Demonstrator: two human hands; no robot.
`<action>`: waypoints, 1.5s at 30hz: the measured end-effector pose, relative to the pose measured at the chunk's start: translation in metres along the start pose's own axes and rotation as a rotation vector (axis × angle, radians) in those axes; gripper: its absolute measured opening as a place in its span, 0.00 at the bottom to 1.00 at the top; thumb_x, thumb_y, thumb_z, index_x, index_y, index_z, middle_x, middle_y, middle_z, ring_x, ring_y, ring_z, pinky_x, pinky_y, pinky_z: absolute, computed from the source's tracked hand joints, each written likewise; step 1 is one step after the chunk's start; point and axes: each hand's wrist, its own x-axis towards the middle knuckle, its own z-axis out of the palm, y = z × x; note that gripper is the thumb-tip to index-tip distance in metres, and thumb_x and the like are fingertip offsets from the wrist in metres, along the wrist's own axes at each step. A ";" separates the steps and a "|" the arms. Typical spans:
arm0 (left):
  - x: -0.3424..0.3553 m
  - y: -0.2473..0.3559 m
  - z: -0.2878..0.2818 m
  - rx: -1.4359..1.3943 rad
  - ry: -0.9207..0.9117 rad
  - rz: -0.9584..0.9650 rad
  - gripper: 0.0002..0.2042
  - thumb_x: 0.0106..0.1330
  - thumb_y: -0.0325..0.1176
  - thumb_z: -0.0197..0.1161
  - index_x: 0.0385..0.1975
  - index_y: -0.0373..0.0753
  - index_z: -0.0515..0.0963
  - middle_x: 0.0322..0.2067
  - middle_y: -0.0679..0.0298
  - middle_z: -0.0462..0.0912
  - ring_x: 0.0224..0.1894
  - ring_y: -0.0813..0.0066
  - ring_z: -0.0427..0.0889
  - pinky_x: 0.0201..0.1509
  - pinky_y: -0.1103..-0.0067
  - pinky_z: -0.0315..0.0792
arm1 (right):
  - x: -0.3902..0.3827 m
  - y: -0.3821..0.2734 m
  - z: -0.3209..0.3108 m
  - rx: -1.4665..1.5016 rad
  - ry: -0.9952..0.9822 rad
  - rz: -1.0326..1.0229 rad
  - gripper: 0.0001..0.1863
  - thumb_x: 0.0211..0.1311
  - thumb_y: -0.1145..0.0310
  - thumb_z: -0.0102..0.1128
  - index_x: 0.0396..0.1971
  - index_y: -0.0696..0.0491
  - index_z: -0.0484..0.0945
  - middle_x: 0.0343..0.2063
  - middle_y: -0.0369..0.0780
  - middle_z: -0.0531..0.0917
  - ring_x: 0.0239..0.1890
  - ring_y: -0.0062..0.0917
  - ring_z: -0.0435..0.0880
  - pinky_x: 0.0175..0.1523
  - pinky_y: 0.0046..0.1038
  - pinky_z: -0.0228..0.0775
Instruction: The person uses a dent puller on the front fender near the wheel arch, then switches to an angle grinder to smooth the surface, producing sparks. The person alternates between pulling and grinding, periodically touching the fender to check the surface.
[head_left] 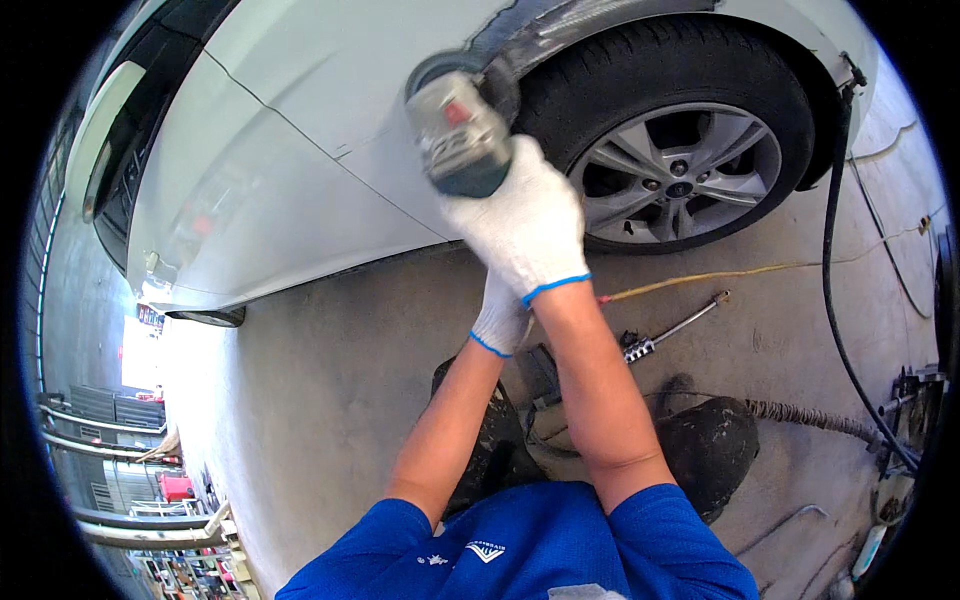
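My right hand (522, 215), in a white knit glove with a blue cuff, grips the grey body of a power grinder (455, 130). The tool's head is pressed against the white car panel (300, 120) at the front edge of the wheel arch, where the paint is worn to dark bare patches. My left hand (500, 318), gloved the same way, sits lower, tucked under my right wrist and partly hidden by it. What the left hand holds does not show.
A black tyre on a silver alloy wheel (680, 165) stands right of the tool. On the concrete floor lie a yellow cord (720, 273), a metal hand tool (665, 332), a black hose (832, 260) and a ribbed hose (810, 415). My dark shoes (712, 445) are below.
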 end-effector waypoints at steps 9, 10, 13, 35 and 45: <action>0.012 0.004 -0.004 -0.012 -0.187 0.037 0.27 0.83 0.43 0.47 0.76 0.40 0.54 0.70 0.56 0.67 0.71 0.61 0.69 0.73 0.65 0.67 | 0.002 0.004 -0.003 -0.014 -0.031 -0.011 0.31 0.48 0.50 0.76 0.45 0.58 0.78 0.38 0.53 0.88 0.45 0.49 0.88 0.53 0.41 0.80; 0.010 0.004 -0.002 -0.043 -0.211 0.018 0.27 0.83 0.42 0.48 0.76 0.40 0.54 0.71 0.56 0.66 0.71 0.61 0.69 0.74 0.65 0.67 | 0.002 0.004 -0.007 -0.020 -0.022 -0.007 0.31 0.49 0.52 0.76 0.45 0.58 0.78 0.38 0.53 0.88 0.45 0.47 0.89 0.53 0.40 0.80; 0.009 0.011 0.028 0.503 -0.138 0.152 0.26 0.80 0.39 0.54 0.73 0.39 0.59 0.68 0.56 0.70 0.69 0.61 0.72 0.72 0.67 0.69 | 0.011 0.008 -0.020 0.147 0.120 -0.039 0.28 0.51 0.58 0.76 0.46 0.60 0.78 0.38 0.51 0.89 0.44 0.38 0.90 0.52 0.35 0.81; 0.020 0.017 0.051 0.588 -0.137 0.365 0.20 0.65 0.33 0.71 0.54 0.31 0.78 0.48 0.58 0.87 0.51 0.70 0.85 0.56 0.74 0.77 | 0.029 0.011 -0.053 0.277 0.194 -0.137 0.31 0.46 0.52 0.75 0.42 0.61 0.76 0.35 0.55 0.87 0.42 0.47 0.90 0.51 0.41 0.82; 0.039 -0.008 -0.038 -0.069 -0.201 0.021 0.25 0.81 0.53 0.46 0.63 0.39 0.71 0.54 0.57 0.82 0.57 0.60 0.81 0.63 0.63 0.76 | 0.011 0.001 -0.020 0.066 -0.033 -0.068 0.29 0.51 0.54 0.71 0.45 0.60 0.73 0.35 0.56 0.86 0.42 0.52 0.88 0.52 0.46 0.81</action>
